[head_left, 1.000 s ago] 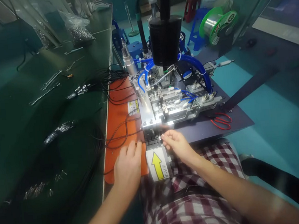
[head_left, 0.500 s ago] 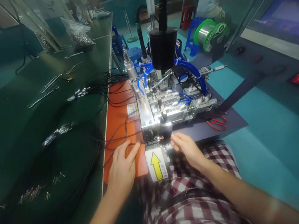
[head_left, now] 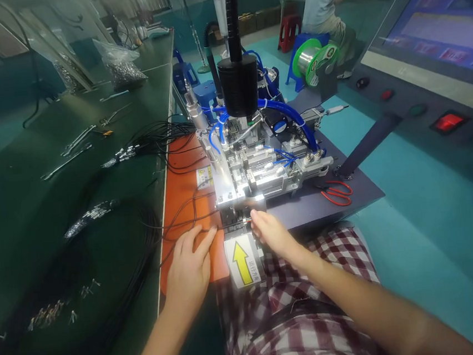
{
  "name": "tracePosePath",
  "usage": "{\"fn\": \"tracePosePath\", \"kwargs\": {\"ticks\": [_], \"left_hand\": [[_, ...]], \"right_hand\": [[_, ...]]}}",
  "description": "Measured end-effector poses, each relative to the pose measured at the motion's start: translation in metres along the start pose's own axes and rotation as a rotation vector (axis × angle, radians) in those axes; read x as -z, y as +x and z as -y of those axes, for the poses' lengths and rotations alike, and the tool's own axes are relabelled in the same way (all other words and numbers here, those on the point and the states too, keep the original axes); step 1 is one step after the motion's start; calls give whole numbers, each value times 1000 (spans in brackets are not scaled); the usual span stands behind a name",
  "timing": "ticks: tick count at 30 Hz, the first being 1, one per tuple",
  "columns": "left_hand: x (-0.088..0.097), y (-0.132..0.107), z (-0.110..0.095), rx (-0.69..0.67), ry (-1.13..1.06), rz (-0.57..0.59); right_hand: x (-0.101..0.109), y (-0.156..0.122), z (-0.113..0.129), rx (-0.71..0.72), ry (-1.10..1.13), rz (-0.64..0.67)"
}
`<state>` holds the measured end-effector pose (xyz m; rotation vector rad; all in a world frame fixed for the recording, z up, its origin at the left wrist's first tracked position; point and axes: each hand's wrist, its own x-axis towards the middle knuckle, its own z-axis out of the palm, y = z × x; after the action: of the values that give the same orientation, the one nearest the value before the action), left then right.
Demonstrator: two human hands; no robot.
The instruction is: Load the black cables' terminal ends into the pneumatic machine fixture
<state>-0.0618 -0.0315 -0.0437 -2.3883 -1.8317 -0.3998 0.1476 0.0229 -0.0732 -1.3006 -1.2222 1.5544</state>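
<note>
I had the black cable running toward three o'clock from the spread fingers of the left hand to the machine, the right hand curled at its tip (pinching or not, I couldn't tell). I judged this tip-positioning; the next move called for steadiness.

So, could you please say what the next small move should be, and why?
Perhaps the right hand could adjust the bright end of the black cable while the left hand steadies it: right fingertips are at that end, beside the machine, and left fingertips seem to touch the cable over the orange board.
</note>
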Motion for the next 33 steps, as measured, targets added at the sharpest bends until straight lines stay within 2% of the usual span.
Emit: {"fn": "tracePosePath", "kwargs": {"ticks": [6,14,18,20,22,24,27,30,33], "left_hand": [[1,1,-1,16,5,7],[1,1,-1,-1,26,-16],[1,0,-1,16,33,1],[1,0,-2,25,33,12],[0,0,-2,24,35,11],[0,0,-2,19,40,5],[0,-1,-2,12,45,4],[0,-1,-2,17,41,10],[0,-1,-1,28,37,13]], "right_hand": [[-9,5,-4,172,13,-29],[-10,6,-6,208,44,-35],[1,4,-11,200,69,-251],[14,-7,-16,185,73,-367],[27,-25,-26,155,55,-413],[37,-47,-42,99,25,-392],[43,-70,-74,-40,-14,-276],[42,-76,-105,-242,-26,-122],[40,-71,-122,-368,-19,-44]]}}
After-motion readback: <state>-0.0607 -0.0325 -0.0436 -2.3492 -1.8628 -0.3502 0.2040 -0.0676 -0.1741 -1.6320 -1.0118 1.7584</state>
